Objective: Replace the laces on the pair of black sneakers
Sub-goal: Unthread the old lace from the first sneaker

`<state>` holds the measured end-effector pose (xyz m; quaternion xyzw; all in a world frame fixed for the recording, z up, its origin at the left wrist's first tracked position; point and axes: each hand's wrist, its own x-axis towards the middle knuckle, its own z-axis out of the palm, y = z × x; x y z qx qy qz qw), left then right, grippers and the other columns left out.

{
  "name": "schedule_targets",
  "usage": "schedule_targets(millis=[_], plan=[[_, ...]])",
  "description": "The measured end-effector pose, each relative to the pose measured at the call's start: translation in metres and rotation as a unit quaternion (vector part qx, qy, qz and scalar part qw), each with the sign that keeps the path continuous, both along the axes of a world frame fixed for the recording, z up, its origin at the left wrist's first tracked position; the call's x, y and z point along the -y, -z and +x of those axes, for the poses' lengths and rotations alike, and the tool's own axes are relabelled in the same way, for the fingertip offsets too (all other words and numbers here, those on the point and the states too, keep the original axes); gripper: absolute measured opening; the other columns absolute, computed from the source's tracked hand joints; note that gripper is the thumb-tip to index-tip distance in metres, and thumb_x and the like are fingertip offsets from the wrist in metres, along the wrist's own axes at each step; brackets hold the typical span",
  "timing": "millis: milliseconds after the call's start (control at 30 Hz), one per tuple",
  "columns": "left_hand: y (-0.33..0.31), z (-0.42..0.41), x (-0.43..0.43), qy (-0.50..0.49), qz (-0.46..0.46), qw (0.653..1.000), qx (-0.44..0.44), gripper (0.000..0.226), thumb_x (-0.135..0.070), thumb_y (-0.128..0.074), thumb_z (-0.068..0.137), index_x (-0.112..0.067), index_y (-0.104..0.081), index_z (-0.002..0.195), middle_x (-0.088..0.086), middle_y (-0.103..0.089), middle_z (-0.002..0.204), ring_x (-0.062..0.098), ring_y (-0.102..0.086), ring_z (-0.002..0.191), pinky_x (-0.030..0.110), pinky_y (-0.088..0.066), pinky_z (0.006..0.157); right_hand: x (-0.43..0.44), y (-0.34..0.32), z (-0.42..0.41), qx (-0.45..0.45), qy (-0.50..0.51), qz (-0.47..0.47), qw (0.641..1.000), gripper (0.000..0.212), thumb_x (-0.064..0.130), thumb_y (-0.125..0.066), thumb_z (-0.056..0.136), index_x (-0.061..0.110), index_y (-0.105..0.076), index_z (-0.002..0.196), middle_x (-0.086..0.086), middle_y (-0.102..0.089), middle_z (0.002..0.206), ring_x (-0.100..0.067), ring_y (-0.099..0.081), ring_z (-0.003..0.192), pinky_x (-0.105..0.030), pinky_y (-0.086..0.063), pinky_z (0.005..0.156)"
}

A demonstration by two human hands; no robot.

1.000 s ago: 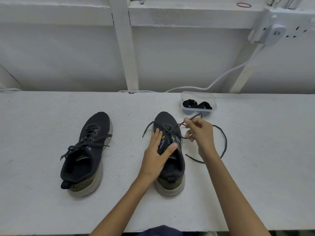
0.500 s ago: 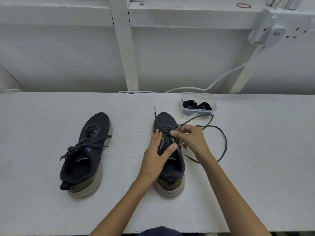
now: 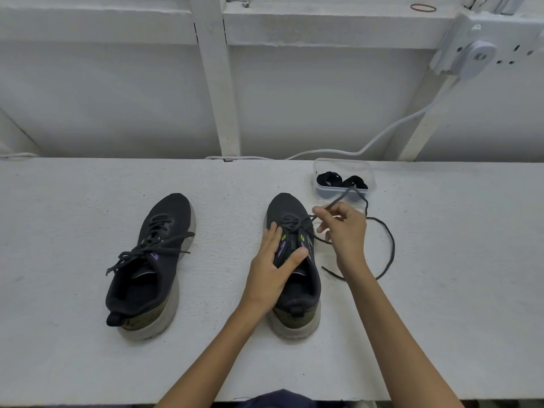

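Note:
Two black sneakers stand on the white table (image 3: 88,363), toes pointing away. The left sneaker (image 3: 148,260) is laced, its lace ends loose. My left hand (image 3: 272,260) presses on the tongue and left side of the right sneaker (image 3: 294,278), thumb across the tongue. My right hand (image 3: 343,228) pinches the dark lace (image 3: 390,251) just right of the shoe's upper eyelets. The lace runs from the eyelets through my fingers, up toward the clear box, and loops down over the table to the right.
A clear plastic box (image 3: 344,164) with two rolled black laces (image 3: 341,181) sits behind the right sneaker. A white cable (image 3: 391,128) runs from a wall plug (image 3: 475,58) down to the table's back edge. A white panelled wall stands behind.
My right hand moved from over the eyelets out to the right and up, drawing the lace with it. My left hand stayed on the shoe.

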<state>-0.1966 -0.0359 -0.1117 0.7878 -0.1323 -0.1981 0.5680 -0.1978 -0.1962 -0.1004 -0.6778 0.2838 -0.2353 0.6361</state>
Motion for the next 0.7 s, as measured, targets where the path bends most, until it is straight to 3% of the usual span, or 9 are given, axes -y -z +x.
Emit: schedule_targets(millis=[67,200,267,333,467,700], plan=[[0.000,0.000,0.000,-0.006,-0.006,1.000,-0.005,0.091,-0.060,-0.060,0.074,-0.024,-0.028,0.152,-0.017,-0.019,0.159,-0.005,-0.012,0.145,0.012,-0.013,0.112,0.001,0.000,0.001,0.010,0.033,0.014,0.999,0.016,0.016,-0.076,0.082,0.006,-0.067,0.075,0.004,-0.067,0.067,-0.012,-0.056,0.050,-0.021,-0.040,0.046],[0.001,0.000,-0.001,-0.005,-0.005,1.000,0.003,0.080,-0.051,-0.062,0.082,-0.025,-0.030,0.151,-0.016,-0.019,0.159,-0.006,-0.013,0.144,0.008,-0.012,0.110,-0.003,0.005,-0.002,-0.057,-0.109,-0.043,0.992,0.014,0.018,-0.080,0.079,0.006,-0.072,0.076,-0.006,-0.071,0.073,-0.008,-0.057,0.052,-0.014,-0.040,0.047],[0.000,0.000,0.000,-0.004,-0.006,1.000,0.000,0.082,-0.052,-0.062,0.081,-0.024,-0.030,0.151,-0.016,-0.020,0.159,-0.005,-0.013,0.144,0.009,-0.012,0.110,0.000,0.007,-0.004,-0.065,-0.131,-0.071,0.987,0.014,0.015,-0.079,0.078,0.004,-0.072,0.076,-0.009,-0.070,0.070,-0.009,-0.058,0.052,-0.014,-0.040,0.047],[-0.001,0.000,0.000,-0.001,-0.004,1.000,-0.004,0.089,-0.057,-0.060,0.076,-0.023,-0.029,0.152,-0.016,-0.019,0.159,-0.005,-0.012,0.145,0.010,-0.012,0.111,0.002,0.007,-0.004,-0.045,-0.089,-0.065,0.993,0.012,0.014,-0.075,0.082,0.005,-0.069,0.078,-0.009,-0.068,0.067,-0.013,-0.060,0.054,-0.019,-0.043,0.048],[0.001,0.000,-0.001,-0.007,-0.012,1.000,-0.008,0.084,-0.052,-0.063,0.081,-0.023,-0.029,0.152,-0.017,-0.019,0.159,-0.005,-0.013,0.145,0.010,-0.013,0.111,0.005,0.005,-0.004,0.011,0.007,0.041,0.999,0.009,0.015,-0.061,0.095,0.014,-0.059,0.086,-0.007,-0.066,0.067,-0.020,-0.063,0.054,-0.026,-0.047,0.047],[0.002,-0.001,-0.001,-0.015,-0.039,0.999,-0.005,0.086,-0.062,-0.058,0.074,-0.026,-0.037,0.149,-0.022,-0.027,0.153,-0.006,-0.023,0.141,0.014,-0.021,0.113,-0.005,0.021,-0.026,-0.082,-0.007,-0.075,0.994,0.040,0.045,-0.071,0.086,0.008,-0.063,0.070,-0.005,-0.067,0.061,-0.013,-0.061,0.051,-0.039,-0.052,0.062]])
